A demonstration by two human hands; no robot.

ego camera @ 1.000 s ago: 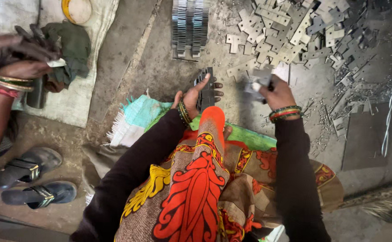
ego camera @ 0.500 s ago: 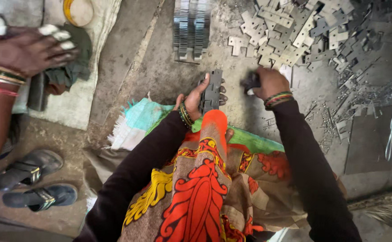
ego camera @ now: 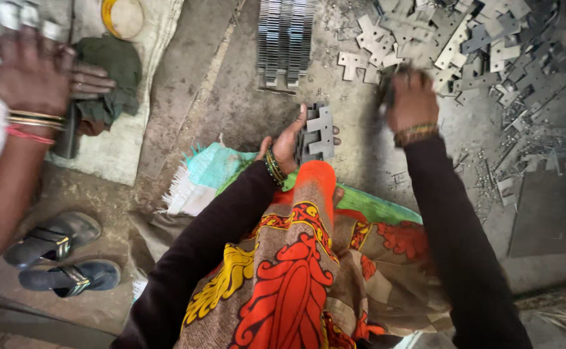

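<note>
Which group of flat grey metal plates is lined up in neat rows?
The packed rows of grey metal plates at top centre; the loose pile of grey metal plates lies scattered.

A floor workshop — loose stamped metal pieces (ego camera: 464, 39), stacked rows (ego camera: 285, 39)

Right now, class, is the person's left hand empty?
No: the left hand grips a stack of flat metal pieces upright above the lap.
</note>
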